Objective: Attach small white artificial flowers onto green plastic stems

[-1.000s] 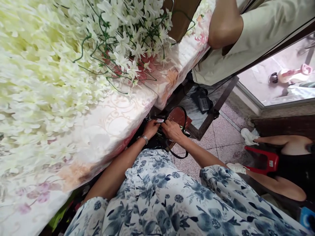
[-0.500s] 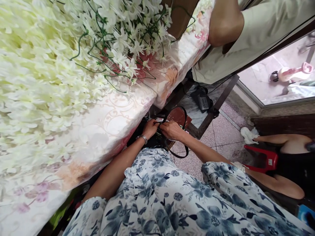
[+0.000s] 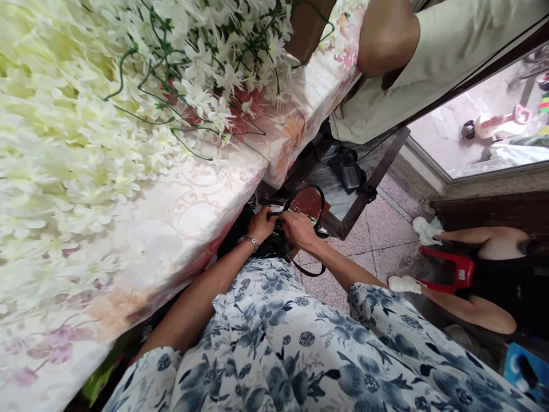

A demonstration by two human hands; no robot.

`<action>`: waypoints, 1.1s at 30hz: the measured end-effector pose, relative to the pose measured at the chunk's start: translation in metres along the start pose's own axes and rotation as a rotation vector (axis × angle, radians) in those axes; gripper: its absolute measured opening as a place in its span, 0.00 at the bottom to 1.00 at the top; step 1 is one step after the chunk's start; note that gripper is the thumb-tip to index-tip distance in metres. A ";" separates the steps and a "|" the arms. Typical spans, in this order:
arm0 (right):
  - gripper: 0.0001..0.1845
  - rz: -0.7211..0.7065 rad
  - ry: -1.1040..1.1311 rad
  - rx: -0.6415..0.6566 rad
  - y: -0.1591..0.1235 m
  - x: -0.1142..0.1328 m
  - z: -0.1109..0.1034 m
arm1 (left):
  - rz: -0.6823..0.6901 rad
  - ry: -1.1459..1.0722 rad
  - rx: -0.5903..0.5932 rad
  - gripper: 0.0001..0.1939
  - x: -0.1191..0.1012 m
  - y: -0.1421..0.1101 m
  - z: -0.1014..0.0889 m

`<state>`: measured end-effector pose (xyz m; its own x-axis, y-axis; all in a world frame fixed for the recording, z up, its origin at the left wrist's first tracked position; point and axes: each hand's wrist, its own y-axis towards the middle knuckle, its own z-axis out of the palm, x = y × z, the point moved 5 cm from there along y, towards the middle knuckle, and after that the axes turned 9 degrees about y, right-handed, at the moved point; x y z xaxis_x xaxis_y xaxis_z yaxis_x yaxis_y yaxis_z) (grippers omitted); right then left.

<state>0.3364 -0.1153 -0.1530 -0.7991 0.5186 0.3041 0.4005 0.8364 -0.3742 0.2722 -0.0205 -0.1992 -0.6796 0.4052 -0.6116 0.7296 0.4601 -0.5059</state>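
Note:
A bag with long black looped handles point(image 3: 316, 274) is low beside the table edge, close to my lap. My left hand point(image 3: 259, 226), with a metal watch on its wrist, is closed on the bag's top edge. Right beside it my right hand point(image 3: 299, 228) is also closed on the top edge, its fingers curled down. The two hands nearly touch. What exactly is pinched between the fingertips is too small to see. One handle arches up behind my right hand, and the other hangs below that forearm.
White artificial flowers point(image 3: 128, 114) with green stems pile on the table with its floral cover point(image 3: 180, 212). Another person's elbow point(image 3: 388, 37) leans at the table's far end. A black adapter point(image 3: 348, 171) lies on a low shelf. To the right, someone sits by a red plastic stool point(image 3: 461, 272).
My view has shifted slightly, so the surroundings sit a little further left. Both hands stay at the bag's top, with a slight change in finger position.

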 end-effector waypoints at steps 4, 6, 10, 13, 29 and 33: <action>0.14 0.080 -0.008 -0.023 -0.016 -0.013 -0.005 | -0.019 0.015 -0.032 0.06 0.003 0.003 -0.001; 0.14 0.120 -0.015 -0.029 -0.028 -0.024 -0.011 | -0.024 0.026 -0.041 0.07 0.004 0.004 -0.001; 0.14 0.181 -0.029 -0.033 -0.052 -0.045 -0.019 | -0.021 0.066 -0.051 0.09 0.002 0.004 -0.002; 0.13 0.222 -0.045 -0.047 -0.065 -0.057 -0.022 | -0.013 0.109 -0.054 0.09 -0.001 0.003 -0.001; 0.17 0.224 -0.092 -0.116 -0.068 -0.057 -0.014 | 0.356 0.363 0.012 0.08 -0.041 0.006 -0.004; 0.18 0.105 -0.058 -0.056 -0.057 -0.037 -0.006 | 0.360 0.384 -0.013 0.06 -0.041 0.011 0.001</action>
<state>0.3461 -0.1810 -0.1381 -0.7752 0.5942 0.2143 0.5063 0.7874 -0.3518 0.3080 -0.0326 -0.1802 -0.3669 0.7988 -0.4767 0.9226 0.2471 -0.2961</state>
